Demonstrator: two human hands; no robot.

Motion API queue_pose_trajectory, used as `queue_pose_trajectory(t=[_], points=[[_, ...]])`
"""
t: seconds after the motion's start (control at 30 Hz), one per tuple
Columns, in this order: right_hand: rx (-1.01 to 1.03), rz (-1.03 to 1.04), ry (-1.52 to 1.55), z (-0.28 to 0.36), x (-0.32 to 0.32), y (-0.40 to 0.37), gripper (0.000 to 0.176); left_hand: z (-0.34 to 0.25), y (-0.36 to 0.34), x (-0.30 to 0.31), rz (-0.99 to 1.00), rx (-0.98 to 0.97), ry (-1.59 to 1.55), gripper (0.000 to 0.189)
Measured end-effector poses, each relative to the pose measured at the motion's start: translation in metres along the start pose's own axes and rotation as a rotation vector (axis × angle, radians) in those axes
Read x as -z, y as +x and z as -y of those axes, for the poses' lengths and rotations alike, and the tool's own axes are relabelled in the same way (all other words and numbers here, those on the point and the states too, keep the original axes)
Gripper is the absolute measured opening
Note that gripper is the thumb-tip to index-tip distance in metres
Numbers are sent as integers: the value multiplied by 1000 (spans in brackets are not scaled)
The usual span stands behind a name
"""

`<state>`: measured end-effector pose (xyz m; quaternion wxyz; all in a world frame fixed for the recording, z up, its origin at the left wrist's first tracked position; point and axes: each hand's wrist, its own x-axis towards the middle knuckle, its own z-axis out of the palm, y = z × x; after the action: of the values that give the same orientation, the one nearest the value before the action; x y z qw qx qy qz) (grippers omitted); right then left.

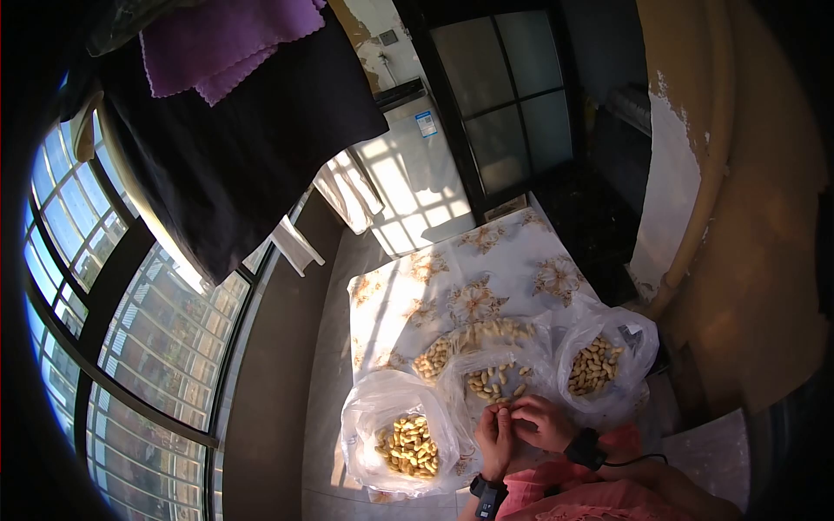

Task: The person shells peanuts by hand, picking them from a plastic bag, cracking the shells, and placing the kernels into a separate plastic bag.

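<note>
My left hand (495, 438) and my right hand (540, 423) meet at the near edge of the table, fingertips pinched together; whatever is between them is too small to make out. Just beyond them lies an open plastic bag (453, 375) with scattered peanuts (497, 382) in it. At the left stands another clear bag (358, 417) holding shelled-looking or whole peanuts (408, 447) in sunlight. To the right, a third bag (638, 347) holds more peanuts (594, 366). Behind the middle bag, a further heap of peanuts (432, 360) shows through plastic.
The table (521, 252) has a flowered cloth. Barred windows (165, 339) are at the left, with dark cloth (234, 130) and purple cloth (221, 43) hanging above. A white appliance (413, 165) and glass-paned door (504, 95) stand beyond. A pipe (708, 191) runs along the right wall.
</note>
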<state>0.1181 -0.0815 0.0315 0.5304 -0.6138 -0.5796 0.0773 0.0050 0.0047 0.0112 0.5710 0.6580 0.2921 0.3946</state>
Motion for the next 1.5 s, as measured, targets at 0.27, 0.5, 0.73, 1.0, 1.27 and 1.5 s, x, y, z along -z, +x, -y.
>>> queue_pose_trajectory(t=[0.27,0.5,0.73,1.0,1.27,1.5], points=[[-36,-22,25,3,0,0,21,2,-2,2,12,61,-85,17],[-52,-74,9,6,2,0,17,8,-1,3,2,70,-80,14],[-75,-62,10,5,1,0,18,14,0,2,-41,59,-132,13],[-102,-79,47,6,0,-3,18,-3,0,-2,-42,69,-172,10],[-156,-188,-37,2,-6,-7,18,8,0,0,-33,-26,-70,12],[-106,-193,-110,-1,-11,-9,17,0,-1,-1,-55,-81,26,16]])
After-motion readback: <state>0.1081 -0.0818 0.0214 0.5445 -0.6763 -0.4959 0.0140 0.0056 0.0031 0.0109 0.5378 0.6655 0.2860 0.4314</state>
